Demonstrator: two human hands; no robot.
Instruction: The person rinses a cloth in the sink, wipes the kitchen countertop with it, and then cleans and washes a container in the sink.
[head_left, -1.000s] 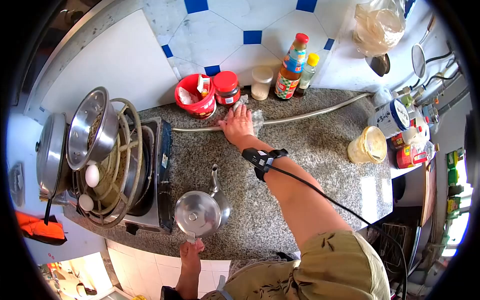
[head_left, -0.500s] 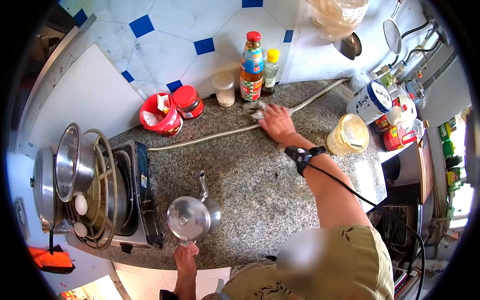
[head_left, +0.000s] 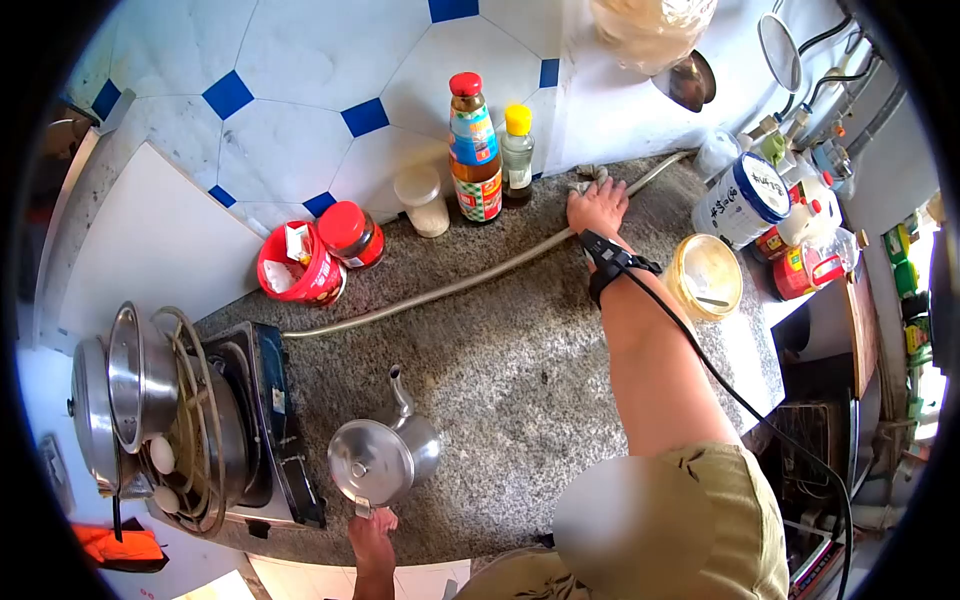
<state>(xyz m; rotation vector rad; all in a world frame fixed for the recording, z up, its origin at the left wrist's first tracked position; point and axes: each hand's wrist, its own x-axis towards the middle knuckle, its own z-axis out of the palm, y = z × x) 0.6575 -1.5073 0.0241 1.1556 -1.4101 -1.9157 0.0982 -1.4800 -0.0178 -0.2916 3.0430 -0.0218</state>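
My right hand presses a crumpled grey cloth on the granite counter, near the back wall. A metal hose runs along the counter and passes beside this hand. My left hand, its fingers wrapped round, grips the handle of a steel kettle at the counter's front edge. The kettle's spout points toward the back wall. Left of my right hand stand a yellow-capped bottle and a red-capped sauce bottle.
At the left is a stove with a steel pot and eggs. Along the wall stand a clear jar, a red-lidded jar and a red tub. A yellowish tub and white bucket are at the right.
My right hand has slid rightward along the back of the counter with the cloth, past the bottles. My left hand stays on the kettle handle. The head view has shifted.
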